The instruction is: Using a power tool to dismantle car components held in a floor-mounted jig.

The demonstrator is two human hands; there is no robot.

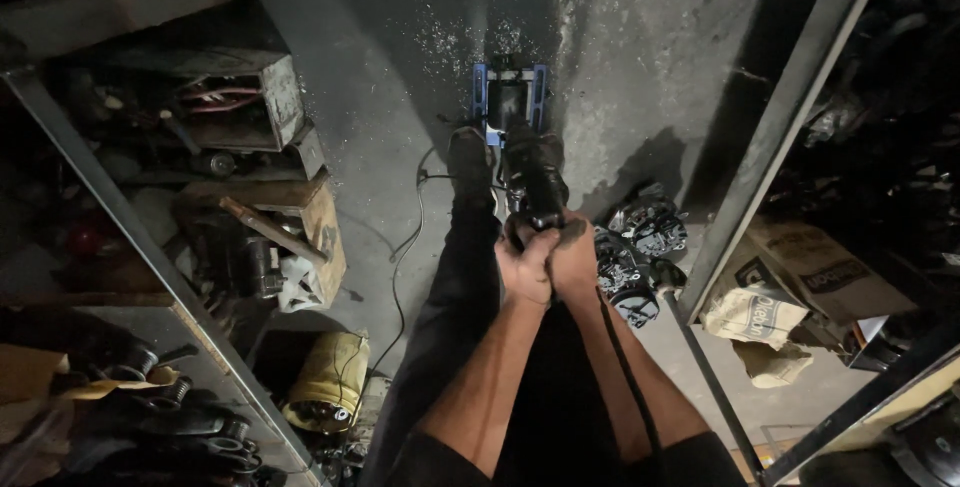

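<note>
Down between your legs, your left hand [527, 267] and right hand [574, 259] are pressed together, both closed tight around the top of a dark, upright handle [537, 187]. That handle runs down to a blue floor jack [508, 97] sitting on the grey concrete floor [650, 67], right ahead of your shoes. Your left shoe [468, 157] stands just beside the handle; the other is hidden behind it.

To your right, touching your leg line, lies a cluster of black metal parts [640, 247] with pale edges, heaped on the floor. A slanted steel rack post [780, 127] crosses just past them, and behind it lie crumpled brown paper bags [760, 317] with dark print on them, and a flattened brown carton [830, 272] with a dark printed band.

To your left, another rack post [120, 217] runs diagonally. Beyond it stand an open wooden crate [300, 227] stuffed with dark parts and a white rag, a grey metal box [240, 97] with red wires inside, and lower down a yellow sack [330, 382] slumped on the floor. A thin black cable [405, 247] snakes across the floor beside your left leg, near the crate. Fine pale grit is scattered on the floor above the jack.
</note>
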